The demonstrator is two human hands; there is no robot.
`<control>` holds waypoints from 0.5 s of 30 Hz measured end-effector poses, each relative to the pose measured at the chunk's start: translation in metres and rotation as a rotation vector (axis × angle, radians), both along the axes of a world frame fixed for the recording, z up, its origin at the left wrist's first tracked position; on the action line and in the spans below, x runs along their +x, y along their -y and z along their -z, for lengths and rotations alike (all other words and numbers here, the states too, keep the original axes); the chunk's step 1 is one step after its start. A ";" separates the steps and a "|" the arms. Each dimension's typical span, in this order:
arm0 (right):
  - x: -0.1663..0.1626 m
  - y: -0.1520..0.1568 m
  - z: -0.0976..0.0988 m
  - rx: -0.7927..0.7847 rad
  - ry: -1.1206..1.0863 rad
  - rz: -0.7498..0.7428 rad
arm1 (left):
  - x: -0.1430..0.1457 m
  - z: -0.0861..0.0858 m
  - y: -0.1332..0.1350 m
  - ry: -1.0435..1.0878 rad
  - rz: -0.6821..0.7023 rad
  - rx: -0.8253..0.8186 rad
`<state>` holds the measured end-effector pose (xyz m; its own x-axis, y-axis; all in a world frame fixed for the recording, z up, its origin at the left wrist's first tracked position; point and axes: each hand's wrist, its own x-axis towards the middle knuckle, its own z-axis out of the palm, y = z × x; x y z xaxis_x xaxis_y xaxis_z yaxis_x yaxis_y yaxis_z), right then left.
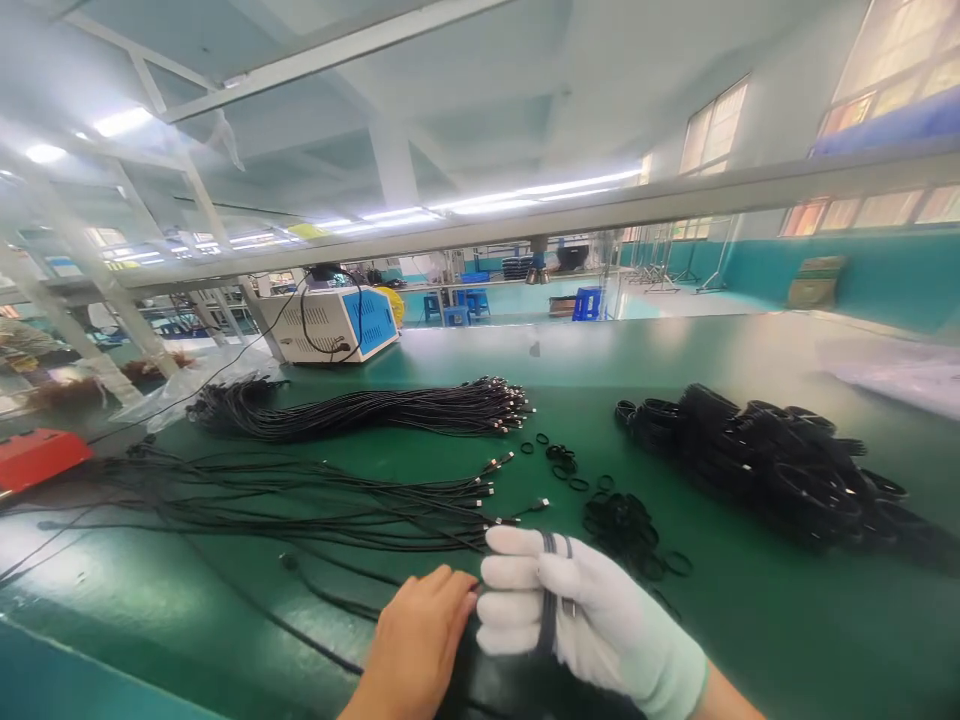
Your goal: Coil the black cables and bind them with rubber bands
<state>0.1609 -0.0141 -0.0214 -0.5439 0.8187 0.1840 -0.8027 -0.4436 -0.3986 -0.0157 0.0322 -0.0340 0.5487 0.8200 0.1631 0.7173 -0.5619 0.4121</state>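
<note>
My right hand (592, 620), in a white glove, is closed with its thumb pressing a black cable (550, 625) that is wound around the fingers. A small metal connector (569, 607) shows just below the thumb. My left hand (420, 635) is bare, its fingers pressed together on the black cable close to the gloved fingertips. Part of that grip is hidden. From the left, a length of black cable (322, 655) runs toward my left hand. Just beyond both hands lie loose straight cables (390, 490) with their plugs pointing right.
A thick bundle of black cables (360, 410) lies farther back. Small black rings (622, 525) are scattered right of centre, and coiled cables (750, 460) are heaped at the right. A white-and-blue machine (330, 325) stands at the back left; a red object (41, 458) is at the left edge.
</note>
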 end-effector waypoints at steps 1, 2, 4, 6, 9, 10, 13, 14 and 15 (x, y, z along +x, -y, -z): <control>0.002 -0.001 -0.004 0.019 0.017 0.050 | -0.003 0.004 0.007 -0.068 -0.020 0.084; 0.003 -0.002 -0.006 0.035 0.032 0.094 | -0.004 0.007 0.015 -0.124 -0.021 0.155; 0.003 -0.004 -0.008 0.050 0.058 0.154 | -0.002 0.013 0.031 -0.194 0.004 0.257; 0.002 -0.005 -0.006 0.034 0.102 0.204 | 0.005 0.015 0.044 -0.227 0.024 0.307; 0.000 -0.005 0.001 -0.016 0.231 0.260 | 0.016 0.011 0.054 -0.262 0.037 0.331; 0.000 -0.004 0.004 -0.037 0.290 0.282 | 0.018 0.007 0.055 -0.260 0.047 0.349; 0.000 0.002 0.012 -0.068 0.442 0.255 | 0.014 -0.014 0.050 -0.215 0.122 0.460; 0.000 0.004 0.014 -0.060 0.458 0.183 | 0.010 -0.023 0.046 -0.201 0.158 0.496; -0.001 0.007 0.016 -0.045 0.459 0.095 | 0.006 -0.032 0.042 -0.189 0.196 0.508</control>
